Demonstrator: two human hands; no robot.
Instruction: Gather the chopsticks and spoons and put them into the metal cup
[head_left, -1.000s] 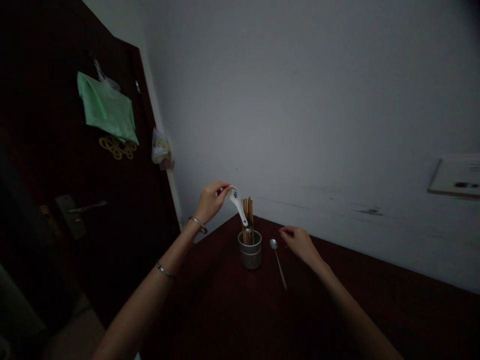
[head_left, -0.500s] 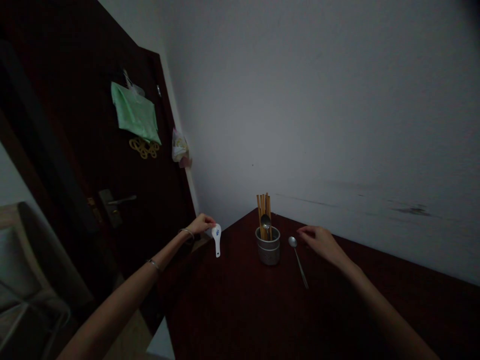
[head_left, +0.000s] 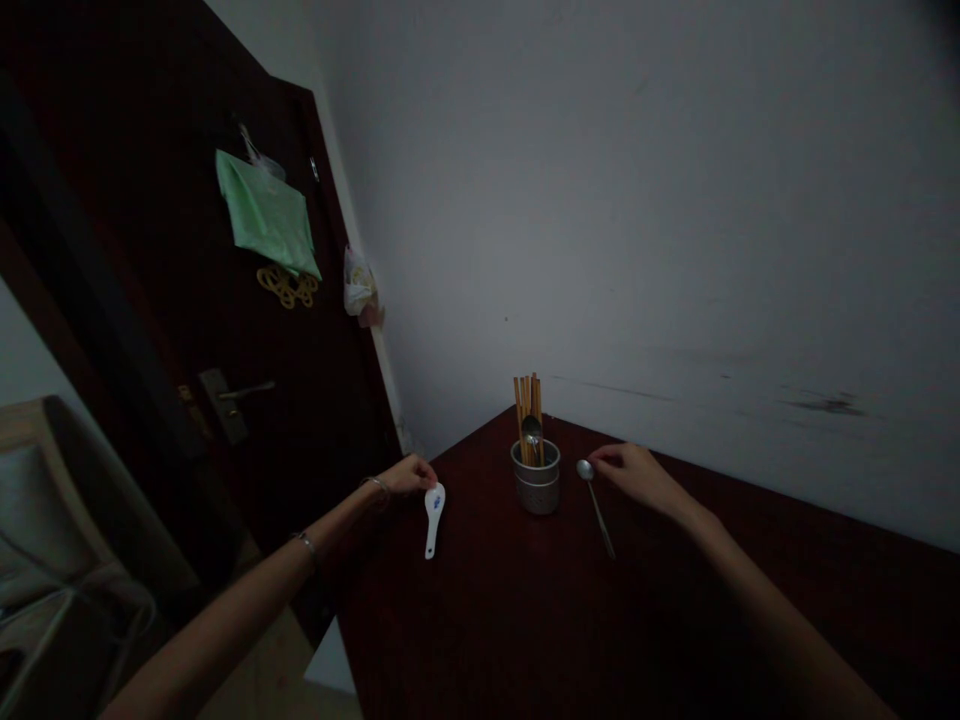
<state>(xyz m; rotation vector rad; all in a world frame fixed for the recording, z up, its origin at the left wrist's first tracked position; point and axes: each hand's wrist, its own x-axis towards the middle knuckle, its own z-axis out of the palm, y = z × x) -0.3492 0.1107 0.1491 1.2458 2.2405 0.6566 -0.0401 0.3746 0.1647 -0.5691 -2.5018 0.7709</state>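
A white ceramic spoon with a blue mark lies on the dark red table near its left edge. My left hand pinches the spoon's bowl end. A grey metal cup holds wooden chopsticks and a metal spoon, standing between my hands. Right of the cup a slim metal spoon lies flat, its bowl toward the wall. My right hand rests by that bowl, fingertips touching it, fingers curled.
A dark door with a lever handle stands at the left, a green bag hanging on it. A pale wall runs right behind the table. A chair shape shows at the lower left.
My left hand carried the white spoon from above the cup out to the left and down onto the table. My right hand stayed by the metal spoon.
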